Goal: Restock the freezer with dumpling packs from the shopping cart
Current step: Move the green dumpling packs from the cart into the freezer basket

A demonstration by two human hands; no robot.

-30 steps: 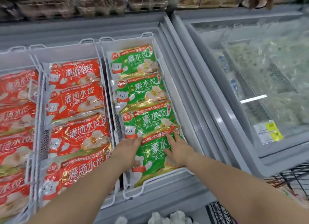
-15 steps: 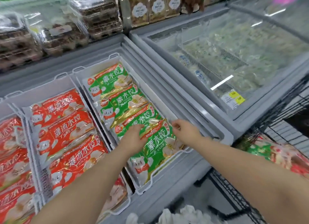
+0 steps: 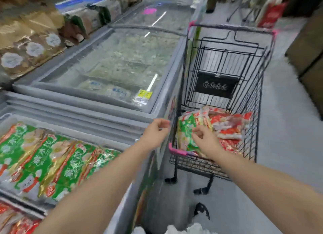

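Observation:
The black wire shopping cart stands right of the grey freezer. Green and red dumpling packs lie piled in it, a green pack on the left and red packs on the right. My right hand hovers over the green pack with loosely curled fingers, holding nothing. My left hand hangs over the freezer's right edge, fingers loosely curled and empty. A row of green dumpling packs fills the white basket in the open freezer at lower left.
A second freezer with a shut glass lid runs along the back, next to the cart. Bagged goods line the shelf above it. Red packs fill a basket at bottom left. Grey floor lies right of the cart.
Both hands have left the green pack in the freezer basket and swung right. My right hand is now over the cart's packs, and the view has turned toward the cart.

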